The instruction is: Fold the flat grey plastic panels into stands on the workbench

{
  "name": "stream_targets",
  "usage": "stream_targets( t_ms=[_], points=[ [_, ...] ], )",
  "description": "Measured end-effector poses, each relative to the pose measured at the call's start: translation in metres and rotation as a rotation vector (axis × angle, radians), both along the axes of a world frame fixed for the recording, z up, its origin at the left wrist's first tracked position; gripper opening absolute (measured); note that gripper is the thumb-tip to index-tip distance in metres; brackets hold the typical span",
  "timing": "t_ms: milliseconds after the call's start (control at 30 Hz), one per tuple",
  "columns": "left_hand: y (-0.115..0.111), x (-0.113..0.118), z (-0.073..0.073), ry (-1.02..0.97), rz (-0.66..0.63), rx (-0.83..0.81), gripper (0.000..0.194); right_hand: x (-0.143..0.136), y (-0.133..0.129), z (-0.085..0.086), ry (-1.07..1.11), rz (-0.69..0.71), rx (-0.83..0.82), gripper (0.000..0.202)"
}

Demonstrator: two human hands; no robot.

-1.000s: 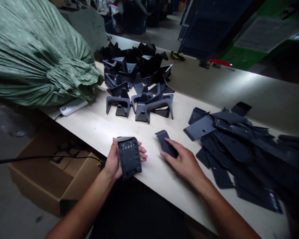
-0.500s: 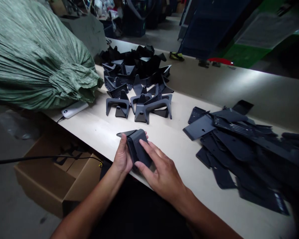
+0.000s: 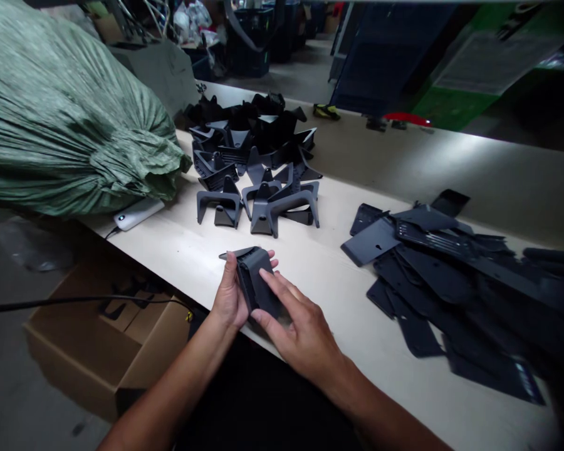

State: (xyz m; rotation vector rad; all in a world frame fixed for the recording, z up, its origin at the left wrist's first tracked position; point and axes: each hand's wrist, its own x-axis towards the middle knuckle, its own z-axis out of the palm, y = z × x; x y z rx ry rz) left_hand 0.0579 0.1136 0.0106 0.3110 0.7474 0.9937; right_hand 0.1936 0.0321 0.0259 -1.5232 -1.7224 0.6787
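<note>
While my left hand [image 3: 230,300] and right hand [image 3: 305,326] close around a dark plastic part [image 3: 263,282] over the table [image 3: 188,257], angular brackets [image 3: 263,203] crowd beyond the part, flat plates [image 3: 432,263] right.

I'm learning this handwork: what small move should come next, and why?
Perhaps a gentle press with the right hand: its fingers rest on the dark cover, the left hand supports the part beneath, and the edges look not quite flush.
</note>
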Motion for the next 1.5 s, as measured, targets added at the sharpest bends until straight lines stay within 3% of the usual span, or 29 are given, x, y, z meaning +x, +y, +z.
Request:
stream_targets(
  t_ms=[300, 500, 633, 767, 867, 967, 1100, 1200, 1267, 1400, 1500],
  points=[
    [-0.006, 0.007, -0.005, 0.057, -0.024, -0.034, 0.08, -0.001, 0.003, -0.001, -0.085, 0.006, -0.004, 0.063],
    [-0.008, 0.009, -0.005, 0.126, 0.016, 0.026, 0.08, -0.003, -0.002, -0.006, -0.156, 0.001, 0.027, 0.064],
    [-0.008, 0.01, -0.001, 0.17, 0.035, 0.047, 0.081, -0.004, 0.002, -0.003, -0.179, 0.01, 0.023, 0.064],
    [-0.002, 0.005, 0.008, 0.065, 0.022, 0.1, 0.067, -0.001, 0.008, 0.005, -0.156, 0.002, 0.068, 0.064],
    [0.002, 0.0, 0.016, -0.034, -0.006, 0.139, 0.059, 0.005, 0.014, 0.008, 0.018, -0.005, 0.076, 0.064],
    [0.003, 0.001, 0.018, -0.071, -0.053, 0.205, 0.061, 0.01, 0.023, 0.006, 0.355, -0.054, -0.004, 0.065],
    [-0.002, 0.008, 0.012, -0.05, -0.163, 0.297, 0.07, 0.013, 0.034, 0.003, 0.734, -0.049, -0.194, 0.05],
    [-0.003, 0.011, 0.008, -0.008, -0.238, 0.346, 0.07, 0.012, 0.038, 0.004, 0.859, 0.013, -0.278, 0.048],
    [0.002, 0.011, 0.01, -0.053, -0.209, 0.296, 0.066, 0.012, 0.038, 0.006, 0.842, 0.015, -0.259, 0.047],
    [0.021, 0.008, 0.026, -0.179, -0.017, 0.005, 0.041, 0.011, 0.033, 0.006, 0.697, 0.074, -0.256, 0.037],
    [0.027, 0.009, 0.036, -0.125, 0.026, -0.077, 0.022, 0.006, 0.028, 0.001, 0.668, 0.1, -0.229, 0.034]
  ],
)
